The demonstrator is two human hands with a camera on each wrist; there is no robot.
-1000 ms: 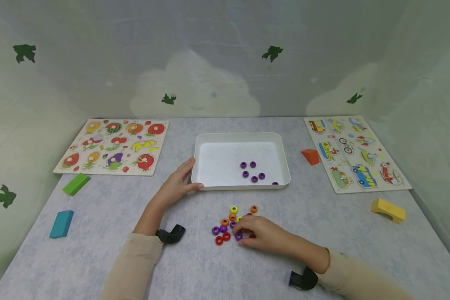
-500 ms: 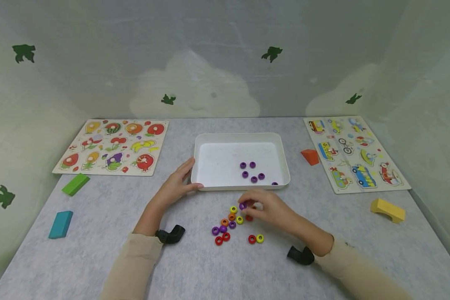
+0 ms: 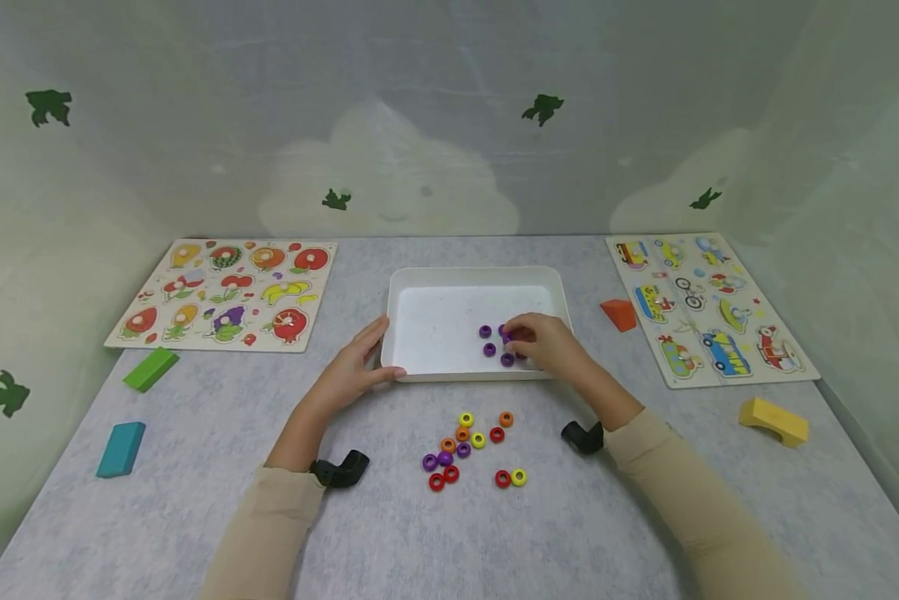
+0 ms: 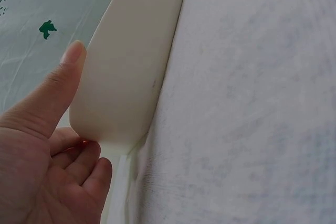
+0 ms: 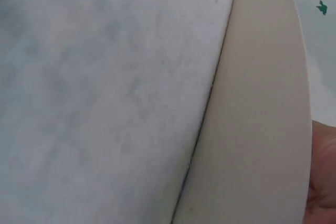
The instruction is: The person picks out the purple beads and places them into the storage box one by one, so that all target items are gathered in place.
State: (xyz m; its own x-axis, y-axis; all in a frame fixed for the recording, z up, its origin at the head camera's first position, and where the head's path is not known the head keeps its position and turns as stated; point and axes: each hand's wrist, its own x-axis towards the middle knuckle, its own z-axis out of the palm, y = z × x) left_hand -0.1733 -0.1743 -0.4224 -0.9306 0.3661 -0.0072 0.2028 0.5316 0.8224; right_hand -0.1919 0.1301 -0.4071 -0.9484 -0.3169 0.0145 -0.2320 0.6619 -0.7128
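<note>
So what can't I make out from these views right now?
Head view: the right hand covers some purple beads, so neither their count in the white tray nor whether it pinches one shows.
Head view: both sleeves are cut off by the bottom edge.
Left wrist view: the tray's outer wall hides its inside.
Right wrist view: the tray wall hides the beads and part of the right hand.

From above, the wide head view faces forward and down over the table. Both wrist cameras look from close beside the tray, sharing its outer wall: at eleven o'clock in the left, three in the right.
</note>
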